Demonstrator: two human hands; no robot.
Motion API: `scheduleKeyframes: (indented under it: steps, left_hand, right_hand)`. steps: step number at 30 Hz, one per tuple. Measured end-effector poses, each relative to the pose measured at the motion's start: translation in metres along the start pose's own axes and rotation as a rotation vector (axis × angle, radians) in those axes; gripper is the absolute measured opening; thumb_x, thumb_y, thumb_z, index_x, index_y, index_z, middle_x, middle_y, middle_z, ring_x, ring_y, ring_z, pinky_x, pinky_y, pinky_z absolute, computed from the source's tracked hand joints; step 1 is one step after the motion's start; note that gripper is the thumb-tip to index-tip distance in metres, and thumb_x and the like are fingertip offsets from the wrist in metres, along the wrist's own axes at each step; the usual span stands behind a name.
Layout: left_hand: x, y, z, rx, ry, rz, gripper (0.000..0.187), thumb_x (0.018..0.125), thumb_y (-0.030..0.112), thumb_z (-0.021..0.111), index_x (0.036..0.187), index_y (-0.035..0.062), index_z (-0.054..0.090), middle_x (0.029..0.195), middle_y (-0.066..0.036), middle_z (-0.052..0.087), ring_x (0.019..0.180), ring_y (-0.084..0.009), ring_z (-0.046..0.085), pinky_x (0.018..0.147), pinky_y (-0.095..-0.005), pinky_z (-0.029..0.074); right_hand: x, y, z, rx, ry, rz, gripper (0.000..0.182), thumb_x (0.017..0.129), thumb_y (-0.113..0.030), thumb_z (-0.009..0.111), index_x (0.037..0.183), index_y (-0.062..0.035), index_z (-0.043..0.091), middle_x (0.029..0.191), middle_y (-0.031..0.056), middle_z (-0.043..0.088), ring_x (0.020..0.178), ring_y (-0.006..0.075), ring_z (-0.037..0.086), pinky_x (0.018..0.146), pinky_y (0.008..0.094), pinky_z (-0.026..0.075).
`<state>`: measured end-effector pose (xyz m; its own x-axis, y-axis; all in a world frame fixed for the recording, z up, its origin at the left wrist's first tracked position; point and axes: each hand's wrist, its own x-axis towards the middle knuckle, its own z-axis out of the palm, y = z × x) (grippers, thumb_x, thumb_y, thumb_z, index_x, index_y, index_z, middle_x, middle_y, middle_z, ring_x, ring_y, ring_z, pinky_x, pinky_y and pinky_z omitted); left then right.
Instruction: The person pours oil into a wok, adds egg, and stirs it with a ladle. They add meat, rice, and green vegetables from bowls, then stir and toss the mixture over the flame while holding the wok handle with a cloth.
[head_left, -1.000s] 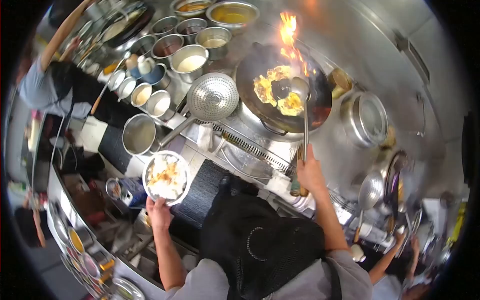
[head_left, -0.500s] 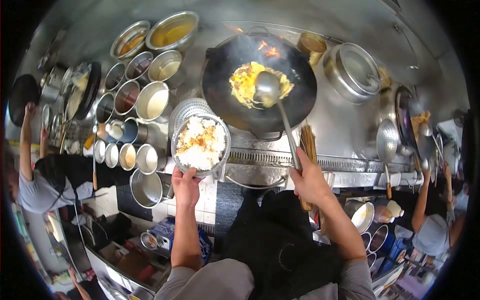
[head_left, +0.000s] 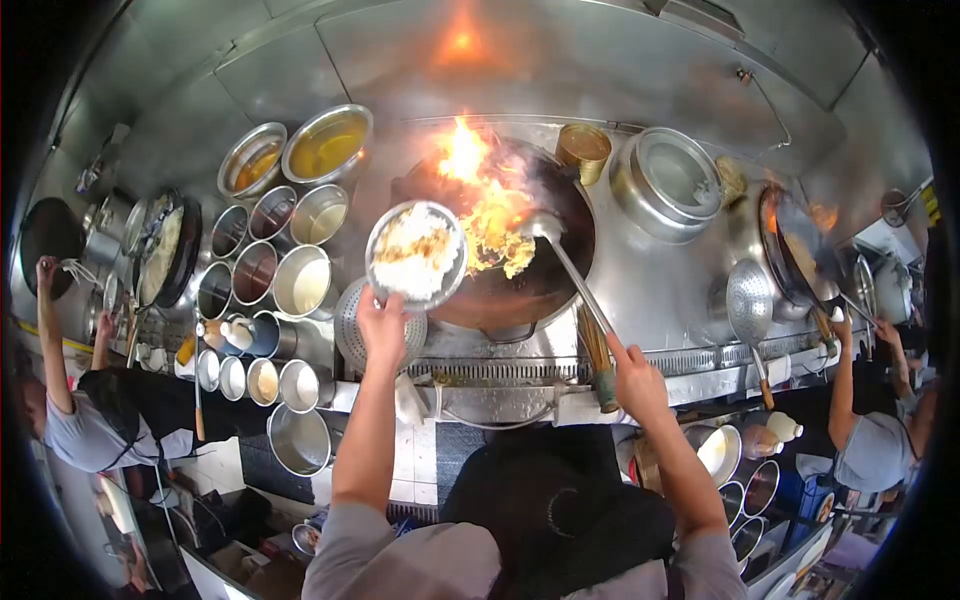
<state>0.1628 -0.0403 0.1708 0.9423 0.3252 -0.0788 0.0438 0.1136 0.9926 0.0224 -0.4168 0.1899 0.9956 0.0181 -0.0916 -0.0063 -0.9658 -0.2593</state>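
Note:
My left hand (head_left: 383, 322) grips the near rim of a metal bowl (head_left: 376, 281) of white rice (head_left: 418, 258) with brown seasoning on top. The bowl is held over the left edge of a large dark wok (head_left: 560, 290). Closed round the handle of a long ladle (head_left: 545, 228) is my right hand (head_left: 638, 380); the ladle's head is inside the wok, touching or close beside scrambled egg (head_left: 500, 230). Flames (head_left: 464, 155) rise at the wok's far left side, partly hiding the egg.
Left of the wok stand several metal pots of sauces (head_left: 302, 280) and two basins of yellow liquid (head_left: 328, 145). A perforated strainer (head_left: 350, 325) lies under my left arm. A bamboo brush (head_left: 597, 360), a lidded pot (head_left: 670, 185) and a skimmer (head_left: 749, 305) are at right. Co-workers stand on both sides.
My left hand has lifted the rice bowl forward and right, to the wok's edge. Flames have flared up much higher in the wok. The ladle's head has shifted to the right of the egg.

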Motion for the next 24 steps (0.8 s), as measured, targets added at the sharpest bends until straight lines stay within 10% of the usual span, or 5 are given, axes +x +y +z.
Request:
scheduleKeyframes:
  steps: [7,13,17,19,24]
  left_hand:
    - [0.076,-0.021,0.103,0.824,0.054,0.89,0.022,0.075,-0.005,0.055,0.097,-0.0023,0.057,0.12,-0.024,0.047,0.103,-0.0377,0.053,0.088,-0.0417,0.048]
    - [0.126,-0.102,0.155,1.373,-0.157,0.776,0.01,0.086,0.01,0.055,0.095,0.0068,0.056,0.145,-0.02,0.029,0.133,-0.0458,0.034,0.087,-0.0477,0.055]
    - [0.086,-0.03,0.159,1.109,-0.069,0.652,0.008,0.083,0.008,0.058,0.088,0.0072,0.053,0.142,-0.022,0.036,0.111,-0.044,0.055,0.076,-0.0499,0.055]
    - [0.052,-0.011,0.149,1.038,-0.181,1.067,0.011,0.08,0.005,0.06,0.086,0.0071,0.051,0.138,-0.022,0.042,0.098,-0.0431,0.061,0.073,-0.0512,0.054]
    - [0.012,0.023,0.078,0.904,0.366,0.954,0.018,0.076,-0.003,0.055,0.094,-0.0016,0.055,0.119,-0.022,0.053,0.096,-0.0371,0.058,0.082,-0.0416,0.049]
  right_hand:
    - [-0.045,0.02,-0.047,-0.108,-0.124,0.039,0.075,0.077,0.002,0.054,0.144,-0.0284,0.036,0.092,0.015,0.059,0.072,0.0349,0.066,0.065,0.0451,0.054]
    - [-0.041,0.049,-0.04,0.051,-0.124,0.104,0.062,0.085,-0.012,0.06,0.141,-0.0311,0.043,0.079,0.0169,0.06,0.07,0.0392,0.063,0.063,0.0501,0.052]
    - [-0.031,0.071,-0.033,0.177,-0.013,0.072,0.057,0.085,-0.011,0.062,0.139,-0.0222,0.047,0.083,0.02,0.063,0.072,0.0411,0.062,0.065,0.05,0.049]
    - [-0.013,0.071,-0.044,0.211,0.023,0.01,0.055,0.087,-0.011,0.061,0.14,-0.0202,0.046,0.084,0.0218,0.063,0.072,0.0424,0.061,0.064,0.0503,0.048]
    - [0.025,0.052,-0.07,0.145,0.046,-0.138,0.053,0.094,-0.019,0.055,0.144,-0.0226,0.038,0.083,0.0237,0.063,0.074,0.0434,0.062,0.066,0.0515,0.048]
